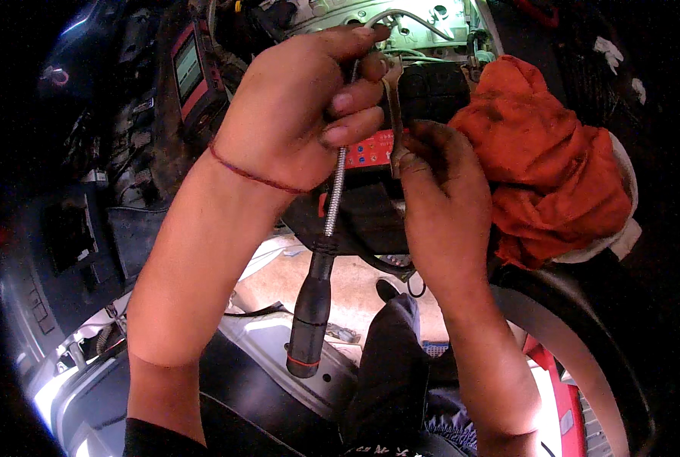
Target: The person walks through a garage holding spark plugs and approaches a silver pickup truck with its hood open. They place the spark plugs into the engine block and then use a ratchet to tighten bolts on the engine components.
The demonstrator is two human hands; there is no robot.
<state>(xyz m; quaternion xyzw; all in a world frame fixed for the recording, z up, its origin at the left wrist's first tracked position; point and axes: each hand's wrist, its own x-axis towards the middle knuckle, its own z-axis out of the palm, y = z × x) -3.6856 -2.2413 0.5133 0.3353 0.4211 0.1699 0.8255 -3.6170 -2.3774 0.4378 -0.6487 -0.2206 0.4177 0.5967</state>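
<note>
My left hand (pixel 309 95) is closed round the silver flexible neck of what looks like a gooseneck flashlight (pixel 312 316). Its black handle, with an orange ring near the end, hangs below my wrist; its tip is hidden behind my fingers. A steel wrench (pixel 395 99) is pinched between the thumb and fingers of my right hand (pixel 448 171). The wrench points up and away, its far end close to the brightly lit metal engine parts (pixel 424 30). Whether that end touches anything I cannot tell.
An orange cloth (pixel 542 167) lies bunched to the right of my right hand. Behind the wrench sits a red panel (pixel 363 150) with small coloured marks. A red-framed device with a screen (pixel 191 72) stands at the far left. Black trim panels (pixel 73 236) line the left side.
</note>
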